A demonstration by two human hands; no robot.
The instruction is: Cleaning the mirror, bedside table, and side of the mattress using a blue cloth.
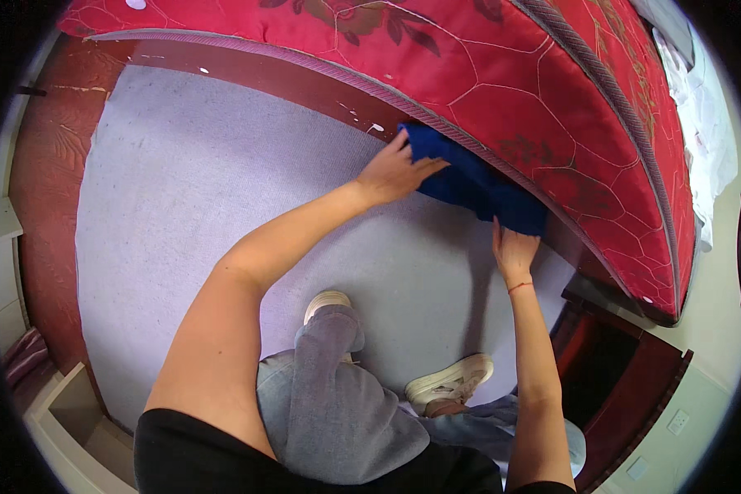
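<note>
A dark blue cloth [469,181] is stretched along the reddish-brown side of the bed base, just below the overhanging edge of a red patterned mattress [502,90]. At the cloth's left end, my left hand [395,171] pinches its upper corner, with the other fingers reaching across its front. My right hand [516,249] grips the right end from below, its fingertips partly covered by the fabric. Between the two hands the cloth sags a little in folds. A thin red string circles my right wrist.
Grey carpet [198,198] lies under my shoes, beside a strip of reddish wood floor [49,181]. A dark red wooden nightstand [609,370] stands at the right near the bed's corner. An open pale drawer [74,403] is at the lower left. White fabric [704,140] hangs off the mattress.
</note>
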